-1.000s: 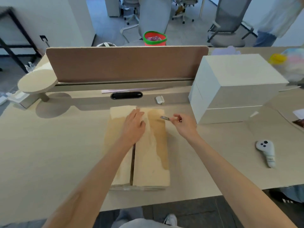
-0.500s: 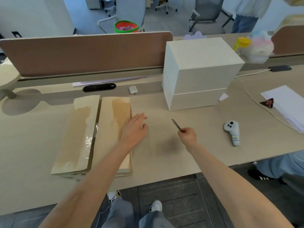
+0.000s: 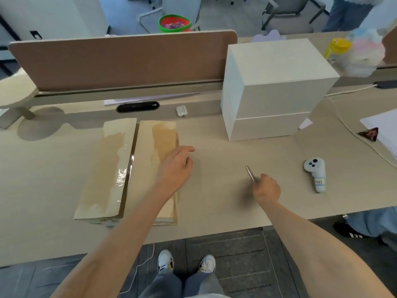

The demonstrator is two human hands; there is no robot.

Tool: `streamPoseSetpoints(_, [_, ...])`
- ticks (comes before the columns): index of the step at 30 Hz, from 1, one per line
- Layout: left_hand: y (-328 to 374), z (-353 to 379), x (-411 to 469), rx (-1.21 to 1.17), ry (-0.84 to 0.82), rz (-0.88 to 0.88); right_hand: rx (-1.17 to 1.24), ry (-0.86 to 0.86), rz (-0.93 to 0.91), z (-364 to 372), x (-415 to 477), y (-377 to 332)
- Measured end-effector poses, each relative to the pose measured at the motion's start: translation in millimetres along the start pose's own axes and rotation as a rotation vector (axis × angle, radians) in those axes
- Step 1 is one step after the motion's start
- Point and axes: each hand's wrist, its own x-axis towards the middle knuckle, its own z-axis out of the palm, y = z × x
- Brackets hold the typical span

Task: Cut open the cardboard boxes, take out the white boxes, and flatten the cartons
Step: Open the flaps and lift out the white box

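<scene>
Brown cardboard carton [image 3: 107, 168], tape-glossed, lies low on beige desk [image 3: 43, 201], centre seam parted. Likely light, stiff board, slick where taped; best taken at bare flap edges. Left hand [image 3: 175, 171] rests on carton's right flap, fingers loosely extended. Right of carton, right hand [image 3: 266, 188] curls round thin metal blade [image 3: 249, 173], tip raised. Beyond carton, further right: stacked white boxes [image 3: 275, 89].

we see the carton [image 3: 116, 168] tan, with darker brown glossy bands — the desk [image 3: 225, 151] pale beige. the boxes [image 3: 272, 89] are white, the divider [image 3: 129, 61] brown, the controller [image 3: 315, 175] white with black buttons, the basket [image 3: 175, 23] red, green-rimmed.
</scene>
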Motion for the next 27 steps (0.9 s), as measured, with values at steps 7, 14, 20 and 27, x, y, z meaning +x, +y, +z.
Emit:
streamPoseSetpoints(7, [-56.2, -62.8, -32.1, 0.221, -0.012, -0.156, 0.161, -0.011, -0.278, 1.0, -25.8, -91.8])
streamPoseSetpoints(14, [-66.8, -102.1, -35.8, 0.461, -0.018, 0.060, 0.440, 0.089, -0.543, -18.4, -96.5, -226.9])
streamPoseSetpoints(20, [-91.7, -165.6, -35.5, 0.699, 0.029, 0.158, 0.018, -0.055, -0.391, -11.1, -148.3, -288.1])
streamPoseSetpoints(27, [-158.3, -220.0, -44.0, 0.809, -0.134, 0.040, 0.242, -0.011, -0.242, -15.0, -173.8, -316.9])
